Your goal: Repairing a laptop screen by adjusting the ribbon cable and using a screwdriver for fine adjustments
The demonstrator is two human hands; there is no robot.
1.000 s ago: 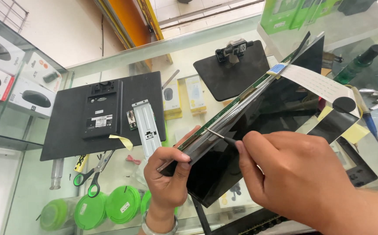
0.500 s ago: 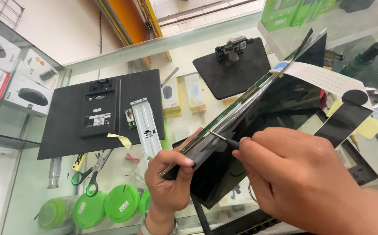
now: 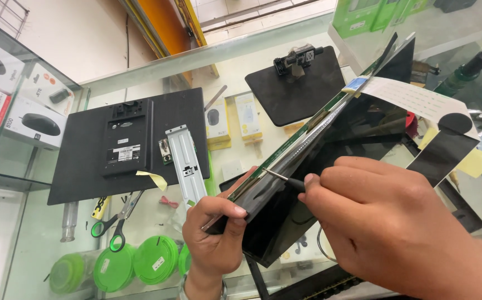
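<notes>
Over the glass counter (image 3: pixel 46 244) our left hand (image 3: pixel 216 236) pinches the lower corner of 1 tilted dark display panel (image 3: pixel 318 161), while our right hand (image 3: pixel 385 216) holds 1 thin metal tool (image 3: pixel 282 178) closed in its fingers, tip touching the panel's green edge strip. Beyond lie 1 black monitor back (image 3: pixel 124 144) with white labels, 1 black stand base (image 3: pixel 299 89) and 1 pair of green-handled scissors (image 3: pixel 113 222). Farther out sit 3 white mouse boxes (image 3: pixel 7 89) at left, 2 small yellow packages (image 3: pixel 232 119) under the glass, and green boxes (image 3: pixel 368 16) at top right.

White mouse boxes (image 3: pixel 7 94) stacked far left; yellow-white blister packs (image 3: pixel 232 119) under glass, centre; green cartons (image 3: pixel 377 15) top right; dark screen panel (image 3: pixel 330 166) centre.
</notes>
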